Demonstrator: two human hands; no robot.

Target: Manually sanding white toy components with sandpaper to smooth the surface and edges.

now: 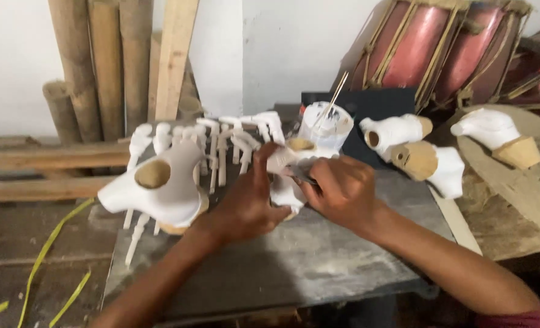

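Observation:
My left hand (248,200) grips a white-painted clay figure piece (287,163) with a brown open neck, held above the grey slab (294,261). My right hand (341,191) is closed on a thin tool (300,176), pressed against the same piece from the right. A clear plastic cup (326,126) with thin sticks in it stands just behind the hands.
A larger white clay body (163,185) with a brown hole lies at the left. Several small white limb pieces (212,143) lie in a row behind. More white pieces (397,132) (441,167) (495,132) sit at right. Bamboo poles (106,61) and red drums (440,48) stand at back.

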